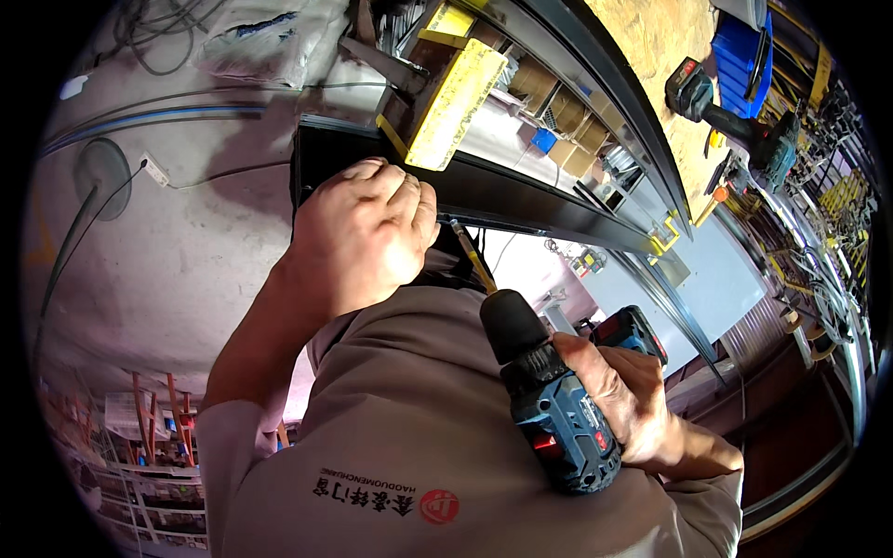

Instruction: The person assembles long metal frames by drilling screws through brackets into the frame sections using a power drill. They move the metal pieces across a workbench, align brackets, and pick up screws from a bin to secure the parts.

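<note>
Pale workshop floor [214, 279] at nine o'clock. Right hand [623, 395]: clasping blue-black cordless drill [563, 423], bit [477, 261] toward eleven o'clock. Left hand [363, 232]: curled against black profile [539, 201], grip unclear.

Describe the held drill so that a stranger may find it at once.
Start at the greyish shirt, lower middle. Before it, right of centre, the right hand grips a dark blue drill, its bit's tip near the left hand. Another drill sits by the wooden board, upper right; only this one is held.
</note>
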